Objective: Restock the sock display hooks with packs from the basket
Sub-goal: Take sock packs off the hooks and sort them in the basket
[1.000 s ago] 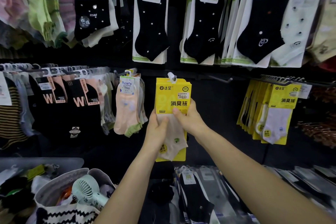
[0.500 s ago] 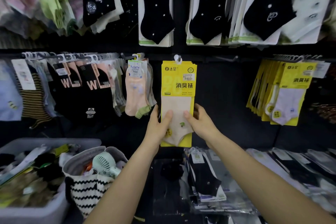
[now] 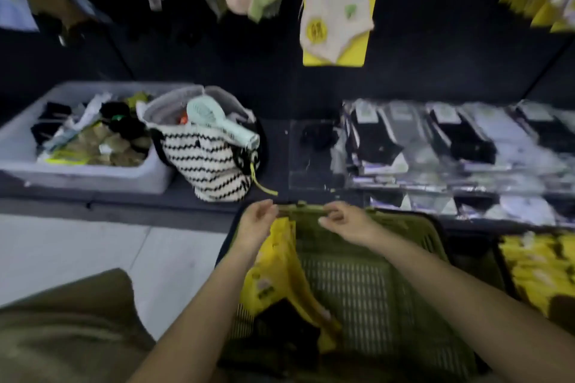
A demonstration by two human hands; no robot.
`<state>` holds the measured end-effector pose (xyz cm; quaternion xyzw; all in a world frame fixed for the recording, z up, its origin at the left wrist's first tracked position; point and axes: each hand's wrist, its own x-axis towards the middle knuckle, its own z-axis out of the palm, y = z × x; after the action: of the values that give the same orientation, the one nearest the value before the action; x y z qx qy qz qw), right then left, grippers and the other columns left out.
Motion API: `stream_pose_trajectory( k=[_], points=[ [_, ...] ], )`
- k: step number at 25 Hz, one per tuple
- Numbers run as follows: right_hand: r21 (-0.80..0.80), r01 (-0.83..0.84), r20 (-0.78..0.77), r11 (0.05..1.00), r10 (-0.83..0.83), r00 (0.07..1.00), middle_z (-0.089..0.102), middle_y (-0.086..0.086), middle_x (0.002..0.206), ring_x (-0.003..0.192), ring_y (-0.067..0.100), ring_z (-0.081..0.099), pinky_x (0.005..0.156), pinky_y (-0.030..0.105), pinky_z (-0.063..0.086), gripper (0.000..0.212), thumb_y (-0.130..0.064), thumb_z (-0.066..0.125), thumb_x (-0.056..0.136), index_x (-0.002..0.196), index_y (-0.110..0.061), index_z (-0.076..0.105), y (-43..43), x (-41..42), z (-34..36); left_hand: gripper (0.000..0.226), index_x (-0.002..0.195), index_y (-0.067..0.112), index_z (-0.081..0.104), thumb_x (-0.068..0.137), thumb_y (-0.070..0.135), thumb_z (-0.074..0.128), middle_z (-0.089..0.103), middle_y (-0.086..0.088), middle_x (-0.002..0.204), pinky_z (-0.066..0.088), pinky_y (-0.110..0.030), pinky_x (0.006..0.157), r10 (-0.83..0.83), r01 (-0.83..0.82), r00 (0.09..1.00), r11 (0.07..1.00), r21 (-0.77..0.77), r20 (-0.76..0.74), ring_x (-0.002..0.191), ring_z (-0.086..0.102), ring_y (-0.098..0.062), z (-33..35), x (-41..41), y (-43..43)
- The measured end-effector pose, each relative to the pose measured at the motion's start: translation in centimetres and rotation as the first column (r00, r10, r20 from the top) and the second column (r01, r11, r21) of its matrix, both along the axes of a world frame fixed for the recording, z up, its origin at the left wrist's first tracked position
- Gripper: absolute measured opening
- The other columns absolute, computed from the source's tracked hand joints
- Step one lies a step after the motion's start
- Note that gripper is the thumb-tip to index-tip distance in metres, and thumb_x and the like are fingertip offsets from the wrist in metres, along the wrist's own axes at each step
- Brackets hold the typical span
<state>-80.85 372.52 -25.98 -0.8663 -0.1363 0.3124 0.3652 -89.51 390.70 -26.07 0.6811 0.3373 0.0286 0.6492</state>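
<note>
we find left hand, right hand over green basket, fingers loosely curled; left's grip on yellow sock packs unclear.

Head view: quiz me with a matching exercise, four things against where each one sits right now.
Things:
1 handheld fan
2 yellow pack
3 grey bin
4 cream sock pack

Places:
A in the green basket
B hanging, top centre
C in the striped bag
D left of the striped bag

Pairs: 1-C, 2-A, 3-D, 4-B.
</note>
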Motion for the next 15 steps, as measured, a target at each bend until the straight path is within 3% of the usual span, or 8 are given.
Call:
stream_pose_trajectory(
  k=[2, 4, 7, 11, 15],
  points=[
    [-0.101, -0.112, -0.021, 0.989, 0.110, 0.994, 0.059, 0.014, 0.126, 0.112, 0.023, 0.059, 0.093, 0.029, 0.044, 0.051, -0.033, 0.064, 0.087, 0.130, -0.010, 0.049, 0.7, -2.7, -3.1, 0.024, 0.113, 0.002, 0.060, 0.094, 0.017, 0.053, 0.059, -0.011, 0.098, 0.047, -0.025, 0.063, 0.067, -0.066, 0.996, 0.997, 0.033, -0.053, 0.078, 0.056, -0.015, -1.9, -2.9, 1.1],
    [-0.115, -0.162, -0.084, 0.980, 0.153, 0.985, 0.059, 0.014, 0.126, 0.113, 0.023, 0.058, 0.094, 0.029, 0.045, 0.054, -0.031, 0.068, 0.084, 0.130, -0.010, 0.049, 1.7, -5.1, -5.2, 0.022, 0.110, 0.001, 0.061, 0.094, 0.014, 0.054, 0.059, -0.009, 0.096, 0.047, -0.014, 0.051, 0.122, -0.117, 0.989, 0.991, 0.063, -0.088, 0.076, 0.054, -0.013, -3.4, -5.5, 1.6],
    [-0.032, -0.171, -0.162, 0.985, 0.164, 0.973, 0.049, 0.011, 0.138, 0.124, 0.024, 0.050, 0.102, 0.033, 0.041, 0.069, -0.028, 0.074, 0.079, 0.138, -0.014, 0.041, 3.8, -8.2, -7.2, 0.013, 0.102, 0.007, 0.063, 0.093, 0.013, 0.056, 0.063, -0.007, 0.104, 0.048, -0.017, 0.061, 0.208, -0.203, 0.974, 0.977, 0.063, -0.092, 0.086, 0.056, -0.014, -4.3, -7.6, 1.6],
    [-0.123, -0.218, -0.054, 0.968, 0.213, 0.976, 0.031, 0.006, 0.149, 0.134, 0.028, 0.036, 0.106, 0.039, 0.037, 0.086, -0.040, 0.073, 0.077, 0.147, -0.029, 0.024, 6.2, -11.3, -8.3, 0.016, 0.104, 0.011, 0.064, 0.094, 0.011, 0.052, 0.061, -0.002, 0.108, 0.043, -0.026, 0.086, 0.204, -0.204, 0.971, 0.979, 0.017, -0.126, 0.101, 0.055, -0.017, -4.8, -7.7, 1.1],
    [-0.135, -0.102, 0.049, 0.985, 0.110, 0.993, 0.048, 0.005, 0.136, 0.123, 0.025, 0.048, 0.097, 0.037, 0.043, 0.077, -0.035, 0.076, 0.073, 0.137, -0.023, 0.035, 6.3, -12.1, -8.7, 0.018, 0.099, 0.016, 0.062, 0.096, 0.008, 0.046, 0.061, -0.007, 0.113, 0.044, -0.029, 0.089, 0.180, -0.175, 0.971, 0.984, 0.045, -0.156, 0.106, 0.056, -0.021, -5.5, -7.9, 1.0]
  ],
)
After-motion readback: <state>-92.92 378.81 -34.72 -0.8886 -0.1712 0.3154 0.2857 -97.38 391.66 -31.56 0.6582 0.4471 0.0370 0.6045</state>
